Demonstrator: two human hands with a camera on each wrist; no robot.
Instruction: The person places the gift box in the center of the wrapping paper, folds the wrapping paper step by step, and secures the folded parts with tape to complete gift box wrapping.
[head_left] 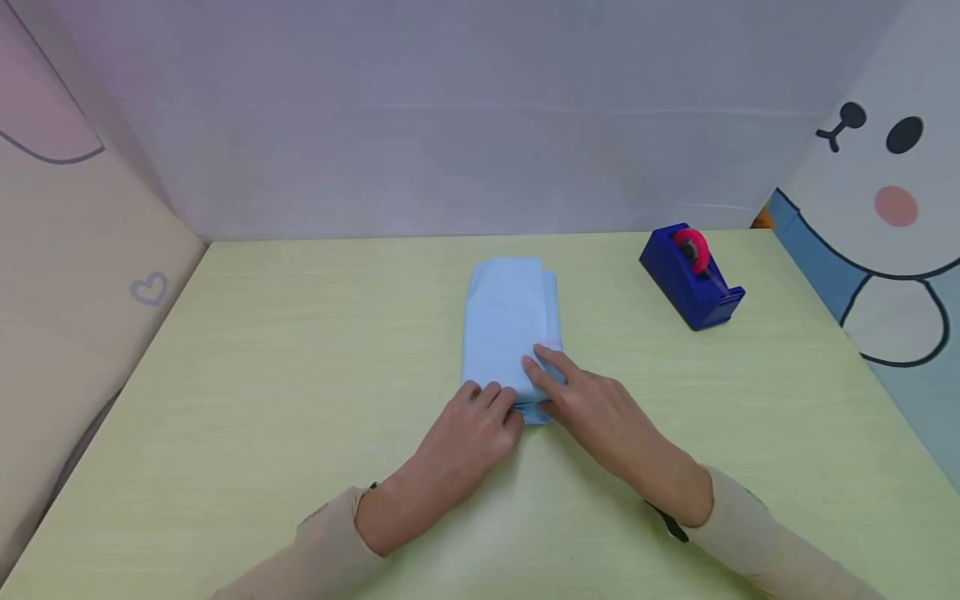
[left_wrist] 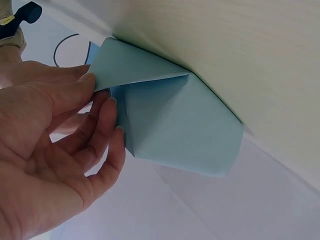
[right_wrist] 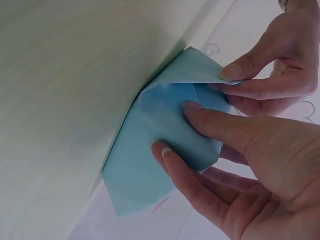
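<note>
A light blue paper packet (head_left: 502, 321) lies flat on the table, its open, folded end towards the person. My left hand (head_left: 472, 433) is at the near left corner; in the left wrist view its thumb and index finger pinch a paper flap (left_wrist: 135, 65). My right hand (head_left: 600, 412) holds the near right corner, with fingers on the packet's top in the head view. In the right wrist view the right thumb presses into the folded end (right_wrist: 170, 107), while other fingers lie against the paper's side. What is inside the packet is hidden.
A dark blue tape dispenser (head_left: 686, 279) with a red-pink roll stands at the table's back right. The pale table (head_left: 300, 350) meets a plain white backdrop (head_left: 480, 167) behind. Printed cartoon panels flank it left and right.
</note>
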